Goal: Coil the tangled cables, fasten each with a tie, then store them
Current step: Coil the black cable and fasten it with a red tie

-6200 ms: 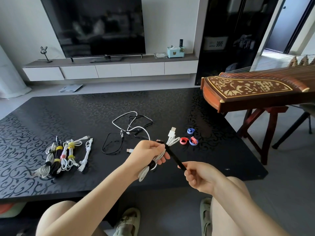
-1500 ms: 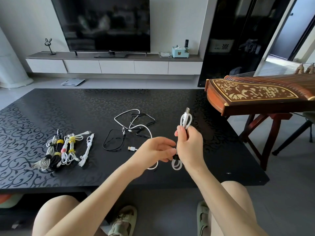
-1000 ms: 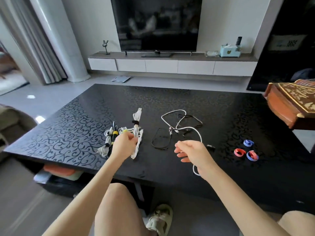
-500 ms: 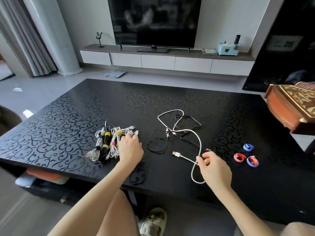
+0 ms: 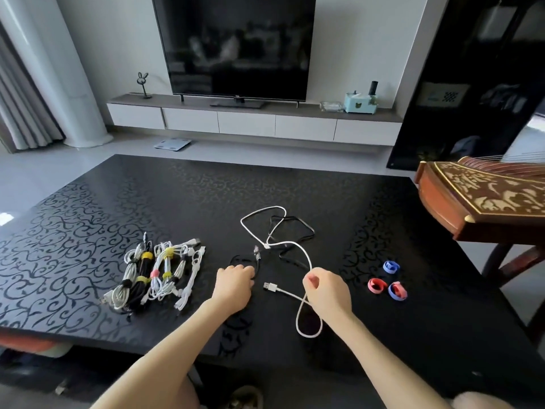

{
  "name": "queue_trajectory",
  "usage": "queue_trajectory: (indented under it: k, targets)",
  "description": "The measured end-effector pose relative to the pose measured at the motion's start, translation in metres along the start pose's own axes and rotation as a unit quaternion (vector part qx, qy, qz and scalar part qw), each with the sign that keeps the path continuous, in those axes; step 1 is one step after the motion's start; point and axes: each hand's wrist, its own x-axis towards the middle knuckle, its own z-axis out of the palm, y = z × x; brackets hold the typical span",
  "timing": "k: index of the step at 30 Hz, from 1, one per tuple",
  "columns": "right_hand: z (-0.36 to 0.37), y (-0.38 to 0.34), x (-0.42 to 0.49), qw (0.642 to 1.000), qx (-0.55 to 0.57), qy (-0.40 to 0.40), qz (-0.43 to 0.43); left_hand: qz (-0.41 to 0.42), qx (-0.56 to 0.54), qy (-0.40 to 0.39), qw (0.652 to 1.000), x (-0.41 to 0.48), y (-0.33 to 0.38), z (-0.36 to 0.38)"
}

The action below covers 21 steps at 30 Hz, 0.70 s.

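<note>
my right hand (image 5: 327,290) pinches the white usb cable (image 5: 269,286) between thumb and fingertips just over the table's (image 5: 88,231) near edge. a loop droops below the hand, and the plug lies between my two hands. my left hand (image 5: 234,286) has its fingers bent down onto the black cable (image 5: 257,256); i cannot tell whether they grip it. the tied cable bundles (image 5: 165,273) lie toward the left edge, and three rolled ties (image 5: 377,285) toward the right.

Bright daylight from the left, soft glare on the glossy table (image 5: 88,231), wide-angle bending at edges, sharp focus
</note>
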Motion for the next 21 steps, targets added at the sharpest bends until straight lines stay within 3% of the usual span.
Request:
queue_trajectory:
  k: [4,9,11,13,15,17,19,21]
  targets:
    - [-0.023,-0.012,-0.005,0.995,0.053,-0.010,-0.086,0.024,-0.256,0.032,0.966,-0.001,0.013,-0.074]
    - [-0.063,-0.060,0.005,0.983,0.115,-0.018,-0.141,0.090,-0.538,0.033,0.837,-0.006,0.039,-0.183]
    - [-0.081,-0.080,0.013,0.977,0.162,-0.003,-0.136,0.112,-0.593,0.058,0.796,-0.003,0.048,-0.216]
    - [-0.109,-0.098,0.020,0.949,0.286,-0.007,-0.135,0.123,-0.620,0.102,0.768,-0.001,0.053,-0.248]
    - [-0.144,-0.114,0.024,0.917,0.368,-0.029,-0.154,0.126,-0.615,0.147,0.764,0.002,0.055,-0.273]
    - [-0.180,-0.127,0.026,0.894,0.405,-0.038,-0.188,0.111,-0.557,0.205,0.797,0.006,0.055,-0.289]
    - [-0.209,-0.134,0.027,0.888,0.397,-0.020,-0.231,0.074,-0.474,0.248,0.842,0.009,0.054,-0.294]
    - [-0.232,-0.139,0.025,0.897,0.342,0.025,-0.280,0.026,-0.490,0.232,0.840,0.009,0.057,-0.299]
